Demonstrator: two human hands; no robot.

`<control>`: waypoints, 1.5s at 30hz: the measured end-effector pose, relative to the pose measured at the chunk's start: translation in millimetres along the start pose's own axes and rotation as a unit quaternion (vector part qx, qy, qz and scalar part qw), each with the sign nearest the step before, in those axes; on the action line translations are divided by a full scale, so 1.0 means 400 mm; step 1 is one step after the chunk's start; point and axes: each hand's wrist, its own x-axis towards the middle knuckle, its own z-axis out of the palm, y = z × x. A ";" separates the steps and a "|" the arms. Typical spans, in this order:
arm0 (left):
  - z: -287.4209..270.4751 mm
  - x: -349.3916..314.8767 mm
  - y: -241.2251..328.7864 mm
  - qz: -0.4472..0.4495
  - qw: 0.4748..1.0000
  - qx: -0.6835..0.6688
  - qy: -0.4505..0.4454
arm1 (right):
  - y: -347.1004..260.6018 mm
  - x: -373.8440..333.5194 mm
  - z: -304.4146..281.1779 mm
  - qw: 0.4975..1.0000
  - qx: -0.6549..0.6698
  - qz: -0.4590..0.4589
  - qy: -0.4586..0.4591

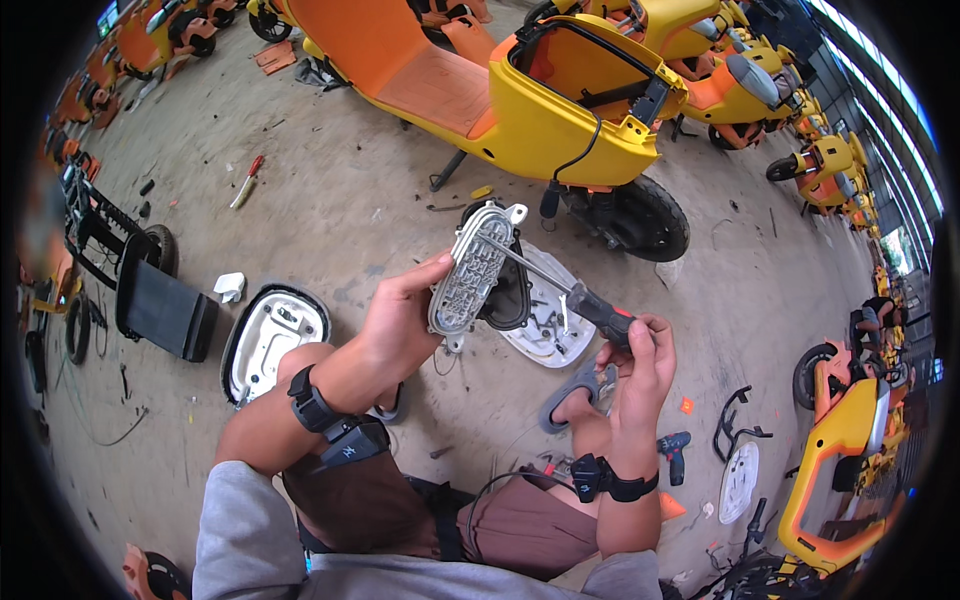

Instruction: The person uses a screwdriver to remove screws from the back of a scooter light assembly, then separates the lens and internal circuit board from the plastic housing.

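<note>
Quantities are reading as follows. Two bare hands are working: one left hand (pixel 405 310) and one right hand (pixel 645 365). One oval lamp unit (pixel 474 275) is showing. Two screwdrivers are appearing: one dark-handled screwdriver (pixel 598 310) and one red-and-yellow screwdriver (pixel 247 182). Three white shells are lying in view: one left shell (pixel 262 345), one middle shell (pixel 552 348) and one right shell (pixel 740 482). One power drill (pixel 674 456) and one white wad (pixel 229 287) are lying there. Yellow-and-orange scooters (pixel 440 88) are exceeding an exact count.

Workshop with partly dismantled scooters (pixel 540 135)
</note>
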 end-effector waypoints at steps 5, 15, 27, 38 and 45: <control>0.006 0.007 -0.003 0.015 0.998 0.000 0.057 | 0.037 0.032 -0.026 0.975 0.136 0.170 -0.039; -0.019 0.032 -0.016 -0.001 0.997 -0.007 0.074 | -0.110 0.160 0.098 0.989 0.143 0.042 -0.018; 0.004 0.037 -0.021 -0.005 0.998 -0.032 0.057 | 0.103 0.405 0.083 0.939 -0.337 -0.066 -0.001; 0.005 0.036 -0.020 -0.012 0.998 -0.026 0.053 | 0.073 0.357 0.138 0.892 -0.330 -0.291 0.101; 0.000 0.026 -0.005 -0.010 0.998 -0.027 0.056 | 0.084 0.253 0.113 0.992 -0.119 -0.029 0.016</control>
